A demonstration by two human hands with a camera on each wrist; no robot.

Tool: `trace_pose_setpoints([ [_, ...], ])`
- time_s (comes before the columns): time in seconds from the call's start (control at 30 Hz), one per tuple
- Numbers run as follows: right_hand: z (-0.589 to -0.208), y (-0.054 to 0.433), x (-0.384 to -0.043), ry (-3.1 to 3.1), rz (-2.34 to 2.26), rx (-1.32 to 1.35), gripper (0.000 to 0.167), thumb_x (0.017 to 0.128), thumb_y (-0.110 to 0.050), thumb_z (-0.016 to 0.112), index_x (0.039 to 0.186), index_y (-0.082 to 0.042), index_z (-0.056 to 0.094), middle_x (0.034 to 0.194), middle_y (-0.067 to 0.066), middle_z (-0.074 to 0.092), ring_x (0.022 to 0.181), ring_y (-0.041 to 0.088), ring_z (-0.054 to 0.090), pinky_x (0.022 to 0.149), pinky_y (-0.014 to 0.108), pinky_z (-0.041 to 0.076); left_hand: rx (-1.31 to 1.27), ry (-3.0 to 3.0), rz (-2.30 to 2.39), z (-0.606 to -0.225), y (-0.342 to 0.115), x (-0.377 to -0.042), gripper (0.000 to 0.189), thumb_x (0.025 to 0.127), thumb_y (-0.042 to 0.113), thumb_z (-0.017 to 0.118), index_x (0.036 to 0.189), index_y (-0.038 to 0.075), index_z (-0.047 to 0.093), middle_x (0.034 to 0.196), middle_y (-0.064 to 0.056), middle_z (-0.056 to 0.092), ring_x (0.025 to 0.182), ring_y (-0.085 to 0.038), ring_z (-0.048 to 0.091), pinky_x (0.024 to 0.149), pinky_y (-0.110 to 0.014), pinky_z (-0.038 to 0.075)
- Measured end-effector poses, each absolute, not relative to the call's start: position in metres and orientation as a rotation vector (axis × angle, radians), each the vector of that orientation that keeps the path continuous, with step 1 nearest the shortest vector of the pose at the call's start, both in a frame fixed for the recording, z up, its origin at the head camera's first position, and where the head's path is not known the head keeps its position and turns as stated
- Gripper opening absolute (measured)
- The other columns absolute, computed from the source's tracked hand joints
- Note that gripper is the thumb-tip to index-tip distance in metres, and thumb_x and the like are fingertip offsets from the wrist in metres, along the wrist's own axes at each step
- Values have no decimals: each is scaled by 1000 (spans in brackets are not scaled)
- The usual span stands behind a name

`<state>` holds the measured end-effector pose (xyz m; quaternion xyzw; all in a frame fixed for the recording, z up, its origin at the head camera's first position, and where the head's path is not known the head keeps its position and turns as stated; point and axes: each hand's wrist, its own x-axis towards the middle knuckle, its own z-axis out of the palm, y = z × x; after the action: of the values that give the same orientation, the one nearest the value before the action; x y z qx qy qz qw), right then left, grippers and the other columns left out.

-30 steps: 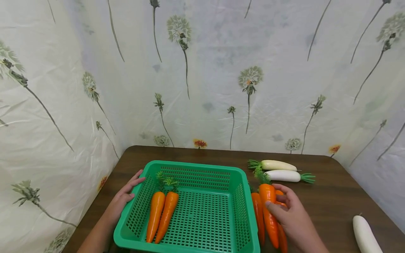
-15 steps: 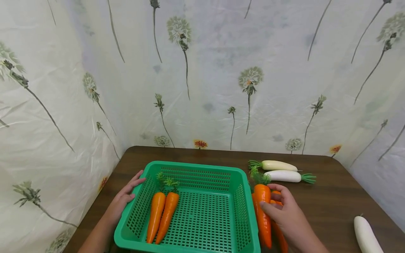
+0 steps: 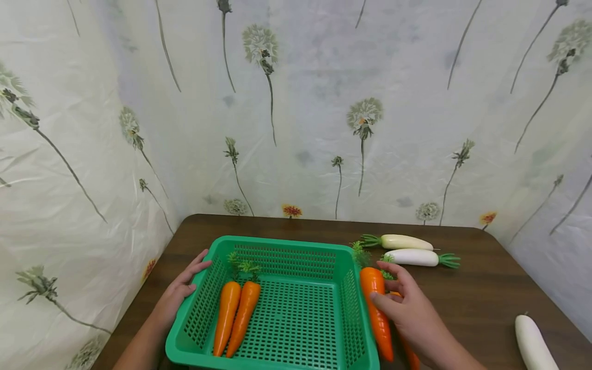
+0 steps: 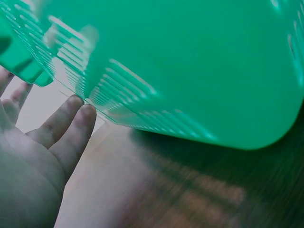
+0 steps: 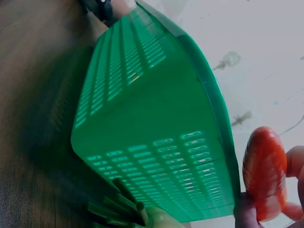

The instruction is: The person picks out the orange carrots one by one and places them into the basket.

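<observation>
A green plastic basket [image 3: 287, 242] stands at the table's front, with two orange carrots [image 3: 244, 313] lying side by side along its left inside. My left hand [image 3: 178, 295] rests at the left rim; in the left wrist view its straight fingers [image 4: 78, 133] touch the basket's outer wall [image 4: 199, 66]. Between thumb and fingers my right hand [image 3: 411, 311] pinches another carrot [image 3: 378, 313], held at the basket's right rim, leafy end pointing away. The right wrist view shows this carrot [image 5: 265, 171] tip-on, beside the rim. Part of one more carrot [image 3: 409, 354] shows beneath the right hand.
Two white radishes [image 3: 411, 257] with green tops lie behind the right hand, one behind the other. A third white radish [image 3: 534, 343] lies at the table's right side. Flowered cloth [image 3: 305, 128] hangs right behind the dark wooden table [image 3: 472, 277].
My right hand has moved left with the pinched carrot, from over the other carrots to the basket's right rim. The left hand and the basket have stayed put.
</observation>
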<state>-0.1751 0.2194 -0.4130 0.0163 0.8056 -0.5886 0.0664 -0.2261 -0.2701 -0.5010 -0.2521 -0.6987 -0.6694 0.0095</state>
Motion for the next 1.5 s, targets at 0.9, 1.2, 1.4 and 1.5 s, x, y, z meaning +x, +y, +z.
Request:
trace_pose_setpoints([
  [0.9, -389, 201, -177, 2244, -1827, -24, 68, 99, -19, 71, 154, -11, 31, 140, 25, 45, 107, 28, 68, 83, 43, 60, -858, -2136, -2093, -503, -267, -225, 50, 106, 0, 28, 153, -14, 35, 173, 11, 20, 150, 11, 24, 107, -16, 42],
  [1.2, -382, 177, -181, 2208, -1839, -37, 63, 98, -18, 72, 150, -14, 36, 139, 23, 46, 105, 28, 67, 85, 44, 60, -842, -2143, -2087, -500, -270, -224, 50, 104, -2, 28, 152, -14, 37, 174, 9, 20, 149, 11, 26, 106, -17, 44],
  [1.4, -379, 161, -181, 2164, -1883, -113, 62, 98, -16, 71, 151, -12, 37, 138, 25, 45, 106, 28, 68, 84, 46, 61, -801, -2181, -2081, -500, -270, -225, 51, 105, 0, 29, 153, -13, 37, 175, 5, 17, 150, 11, 25, 106, -17, 44],
  [1.5, -378, 154, -181, 2142, -1890, -134, 62, 99, -16, 71, 150, -12, 37, 139, 25, 45, 107, 28, 69, 84, 46, 61, -776, -2190, -2085, -500, -271, -225, 51, 104, 0, 29, 153, -12, 38, 176, 3, 17, 150, 11, 24, 106, -17, 43],
])
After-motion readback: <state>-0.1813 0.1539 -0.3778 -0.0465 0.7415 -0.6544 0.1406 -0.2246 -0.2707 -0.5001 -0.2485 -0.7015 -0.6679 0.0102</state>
